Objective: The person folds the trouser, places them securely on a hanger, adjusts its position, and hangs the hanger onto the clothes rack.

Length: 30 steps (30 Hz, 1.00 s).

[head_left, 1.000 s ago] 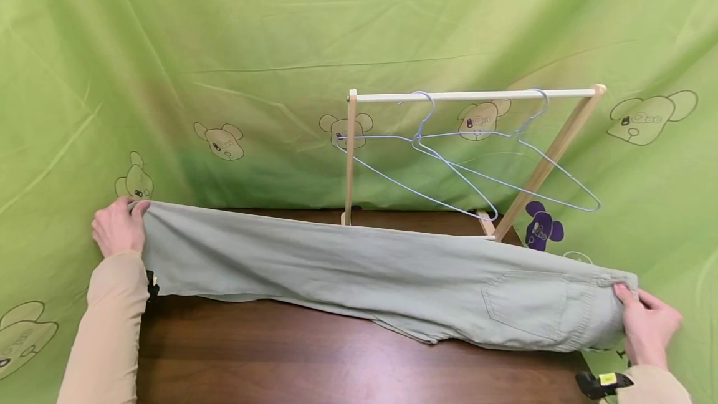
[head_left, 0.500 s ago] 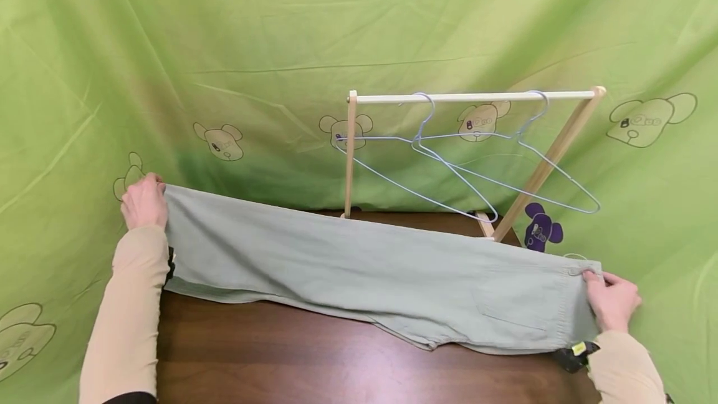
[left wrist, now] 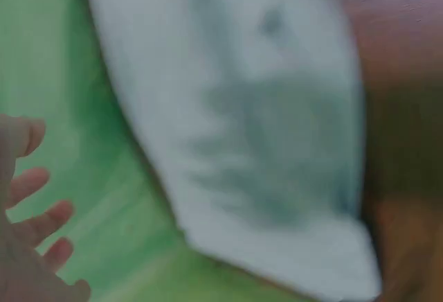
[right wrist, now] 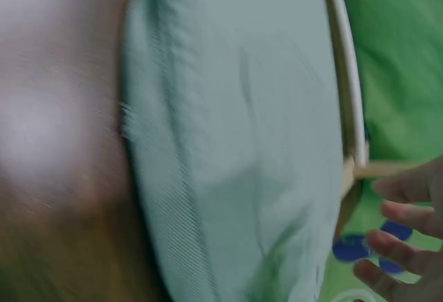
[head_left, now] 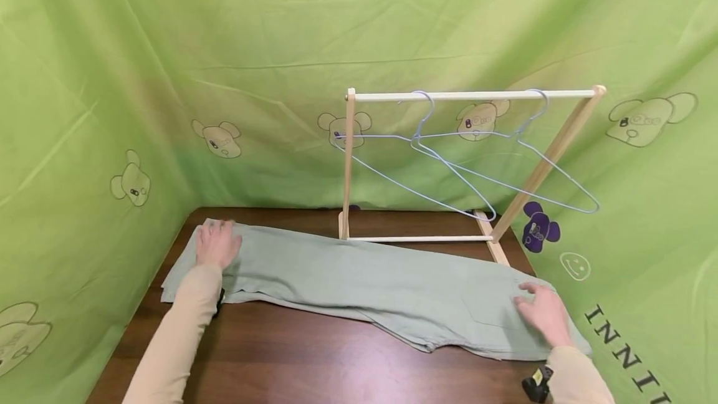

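A pair of pale grey-green trousers (head_left: 348,276), folded lengthwise, lies stretched across the brown table (head_left: 291,354). Its waist end is at the right, the leg hems at the left. Over the hem end is my left hand (head_left: 217,245), fingers spread and loosely bent. My right hand (head_left: 543,313) hovers near the waist and back pocket with its fingers apart. Both wrist views show the left hand (left wrist: 34,226) and the right hand (right wrist: 408,233) holding nothing, with the trousers (right wrist: 242,143) blurred below. Whether any fingertip touches the cloth, I cannot tell.
Behind the trousers stands a wooden rack (head_left: 471,96) with a white top rail. Two lilac wire hangers (head_left: 429,151) hang from it, overlapping. Green printed cloth (head_left: 269,30) surrounds the table at the back and sides.
Both hands have let go of the trousers' ends and moved inward. The trousers, held taut and raised before, now lie flat on the table.
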Motion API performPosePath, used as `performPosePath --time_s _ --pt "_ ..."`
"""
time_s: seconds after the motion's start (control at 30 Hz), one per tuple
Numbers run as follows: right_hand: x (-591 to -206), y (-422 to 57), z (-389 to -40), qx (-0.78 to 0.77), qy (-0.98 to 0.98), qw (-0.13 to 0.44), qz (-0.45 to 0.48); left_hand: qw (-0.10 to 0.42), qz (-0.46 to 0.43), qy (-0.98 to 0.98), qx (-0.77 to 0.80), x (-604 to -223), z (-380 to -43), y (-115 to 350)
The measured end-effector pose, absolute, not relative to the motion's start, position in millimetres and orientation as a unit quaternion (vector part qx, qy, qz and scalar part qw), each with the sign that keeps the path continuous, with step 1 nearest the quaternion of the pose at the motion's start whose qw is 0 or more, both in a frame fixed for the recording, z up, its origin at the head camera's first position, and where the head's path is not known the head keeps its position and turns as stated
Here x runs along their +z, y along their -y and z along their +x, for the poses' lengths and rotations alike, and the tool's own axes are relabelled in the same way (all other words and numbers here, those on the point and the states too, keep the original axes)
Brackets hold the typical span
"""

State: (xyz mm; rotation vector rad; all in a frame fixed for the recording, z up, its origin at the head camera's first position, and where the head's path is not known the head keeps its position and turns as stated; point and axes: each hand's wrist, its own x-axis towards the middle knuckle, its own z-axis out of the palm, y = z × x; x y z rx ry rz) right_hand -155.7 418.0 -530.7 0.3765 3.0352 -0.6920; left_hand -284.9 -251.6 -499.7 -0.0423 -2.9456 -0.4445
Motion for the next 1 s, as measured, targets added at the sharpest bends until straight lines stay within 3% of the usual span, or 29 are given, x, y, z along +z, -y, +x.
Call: performPosePath --time_s 0.17,0.37,0.6,1.0 --pt "-544 -396 -151 -0.215 -0.974 0.007 0.071 0.009 0.017 0.987 -0.158 -536 -260 247" --pt "-552 -397 -143 -0.209 -0.973 0.013 0.102 -0.042 0.151 0.952 -0.263 -564 -229 265" --pt "-562 -403 -138 -0.203 -0.967 0.063 0.137 -0.038 0.25 0.908 -0.334 -578 -206 285" --pt "-579 -408 -140 -0.221 -0.957 0.136 0.13 -0.028 0.288 0.861 -0.419 -569 -207 283"
